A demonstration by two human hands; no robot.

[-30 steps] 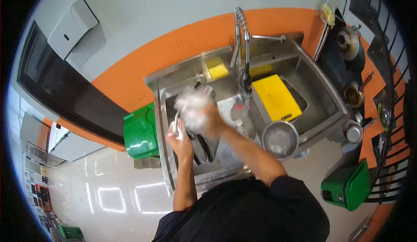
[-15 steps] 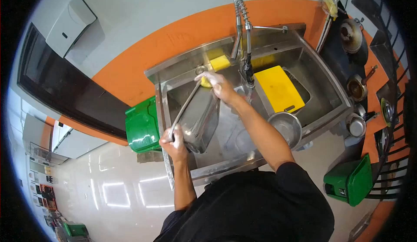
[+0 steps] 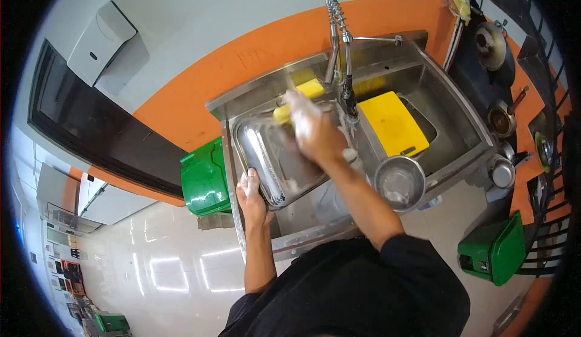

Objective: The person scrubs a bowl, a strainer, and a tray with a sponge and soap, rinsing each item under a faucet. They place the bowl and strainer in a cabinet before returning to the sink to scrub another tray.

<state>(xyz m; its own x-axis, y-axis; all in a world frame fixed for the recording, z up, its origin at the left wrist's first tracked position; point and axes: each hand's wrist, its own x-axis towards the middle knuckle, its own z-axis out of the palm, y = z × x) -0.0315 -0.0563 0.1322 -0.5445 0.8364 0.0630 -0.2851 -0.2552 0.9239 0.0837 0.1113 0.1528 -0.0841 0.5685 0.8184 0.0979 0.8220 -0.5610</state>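
Observation:
A rectangular metal tray [image 3: 290, 155] lies tilted over the left sink basin, with its inside facing up. My left hand [image 3: 251, 194] grips the tray's near left edge, thumb on the rim. My right hand [image 3: 307, 125], foamy and blurred by motion, is over the tray's far part and closed on a yellow sponge [image 3: 282, 115]. Another yellow sponge [image 3: 310, 89] rests on the sink's back ledge, beyond my right hand.
A spring-hose faucet [image 3: 347, 64] stands between the basins. In the right basin [image 3: 451, 119] lies a yellow board [image 3: 393, 124]. A metal bowl [image 3: 399, 182] sits near the front edge. Green bins [image 3: 206, 179] stand left and right [image 3: 493, 249]; pans [image 3: 501, 119] hang at right.
The tray has turned from standing on edge to lying flatter, its inside now showing. My right hand has shifted over it with the sponge. My left hand has moved slightly right along the rim.

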